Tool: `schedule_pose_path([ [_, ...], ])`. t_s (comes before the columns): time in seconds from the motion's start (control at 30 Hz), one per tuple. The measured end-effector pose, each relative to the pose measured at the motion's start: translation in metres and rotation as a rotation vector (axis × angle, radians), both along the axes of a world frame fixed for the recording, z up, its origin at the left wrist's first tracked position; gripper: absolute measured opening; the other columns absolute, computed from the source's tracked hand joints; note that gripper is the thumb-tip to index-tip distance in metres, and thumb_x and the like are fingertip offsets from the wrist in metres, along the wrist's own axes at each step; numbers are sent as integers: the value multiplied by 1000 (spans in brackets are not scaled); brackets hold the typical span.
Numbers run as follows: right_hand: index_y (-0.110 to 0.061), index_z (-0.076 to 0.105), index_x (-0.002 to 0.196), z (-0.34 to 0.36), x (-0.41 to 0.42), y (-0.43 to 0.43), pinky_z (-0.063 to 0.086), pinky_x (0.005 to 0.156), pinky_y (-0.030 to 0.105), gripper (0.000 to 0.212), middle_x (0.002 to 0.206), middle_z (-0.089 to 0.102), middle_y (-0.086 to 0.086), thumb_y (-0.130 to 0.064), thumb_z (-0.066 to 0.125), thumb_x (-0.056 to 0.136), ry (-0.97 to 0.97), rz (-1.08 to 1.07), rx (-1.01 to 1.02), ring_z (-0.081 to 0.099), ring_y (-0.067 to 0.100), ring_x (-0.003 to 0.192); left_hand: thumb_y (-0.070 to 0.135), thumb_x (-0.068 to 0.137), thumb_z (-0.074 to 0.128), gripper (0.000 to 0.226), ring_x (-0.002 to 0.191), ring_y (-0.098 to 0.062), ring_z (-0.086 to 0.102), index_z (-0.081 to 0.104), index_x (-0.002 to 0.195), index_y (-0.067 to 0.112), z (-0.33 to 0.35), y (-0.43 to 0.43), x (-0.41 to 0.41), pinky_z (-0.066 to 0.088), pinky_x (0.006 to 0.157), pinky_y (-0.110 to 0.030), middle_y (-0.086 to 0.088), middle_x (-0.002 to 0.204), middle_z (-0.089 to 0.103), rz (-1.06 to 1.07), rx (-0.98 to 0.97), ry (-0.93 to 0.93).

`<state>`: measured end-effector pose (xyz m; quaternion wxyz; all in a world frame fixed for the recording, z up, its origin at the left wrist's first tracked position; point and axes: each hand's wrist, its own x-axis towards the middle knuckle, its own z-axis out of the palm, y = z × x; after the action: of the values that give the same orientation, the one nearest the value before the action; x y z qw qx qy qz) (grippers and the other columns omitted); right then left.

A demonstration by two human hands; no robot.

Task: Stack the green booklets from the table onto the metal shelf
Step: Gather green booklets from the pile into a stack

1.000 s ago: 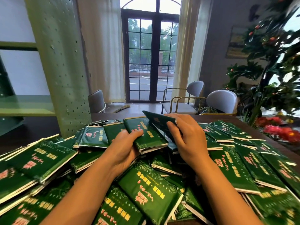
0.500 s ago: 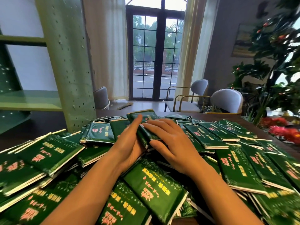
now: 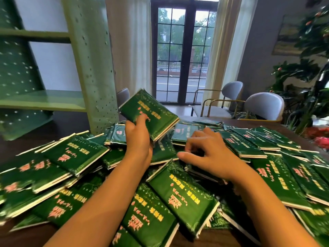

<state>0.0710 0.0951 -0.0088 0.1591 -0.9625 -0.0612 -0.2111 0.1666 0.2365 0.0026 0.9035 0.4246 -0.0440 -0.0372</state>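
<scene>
Head cam view: the left hand (image 3: 138, 139) has a small lifted stack (image 3: 149, 114) of booklets up off the heap. Its thumb is pressed on the top cover near the lower edge and the other fingers are out of sight underneath, so the stack sits tilted just above the palm. The right hand (image 3: 211, 157) is low over the middle of the heap, fingers curled down onto a dark booklet and thumb sticking out to the left. Honestly can't tell if it's actually got hold of anything. The rest of the green booklets (image 3: 185, 196) are sprawled all over the table (image 3: 26, 236), overlapping every which way, a few in short piles. The metal shelf (image 3: 92, 68) stands at the left just past the table — pale green perforated upright, with a flat board showing beside it. The booklets are dark green and glossy with gold and pink lettering, a curly border and white page edges. Behind it all — two grey chairs (image 3: 263, 106), a glass door (image 3: 183, 50) and a leafy plant (image 3: 311, 72) at the right.
</scene>
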Motion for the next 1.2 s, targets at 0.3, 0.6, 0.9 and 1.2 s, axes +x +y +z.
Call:
schedule_pose_path([
  [0.3,-29,57,82,-6,-3,17,19,103,34,42,99,43,-11,-69,60,71,339,52,-199,32,11,100,12,97,47,18,83,-21,64,48,115,12,-6,-1,6,57,78,-39,-10,104,64,55,-7,37],
  [0.6,-26,42,77,2,-5,5,32,71,21,27,74,45,-14,-37,64,87,372,208,168,38,0,69,12,98,46,32,76,-15,63,45,130,11,-4,2,10,55,71,-34,-5,101,62,141,-47,56],
  [0.9,-22,53,103,16,-9,-7,50,50,21,14,65,69,-4,-12,53,94,-42,74,1042,65,9,56,13,97,49,16,74,-16,65,53,113,12,-6,2,7,57,65,-31,-4,93,65,12,70,-4],
  [1.2,-22,47,133,10,0,-4,57,67,28,46,107,66,8,-2,53,92,-235,45,1246,70,14,81,12,95,48,15,105,-30,64,59,103,19,-14,-12,-11,47,98,-54,-10,110,69,-232,424,-192],
])
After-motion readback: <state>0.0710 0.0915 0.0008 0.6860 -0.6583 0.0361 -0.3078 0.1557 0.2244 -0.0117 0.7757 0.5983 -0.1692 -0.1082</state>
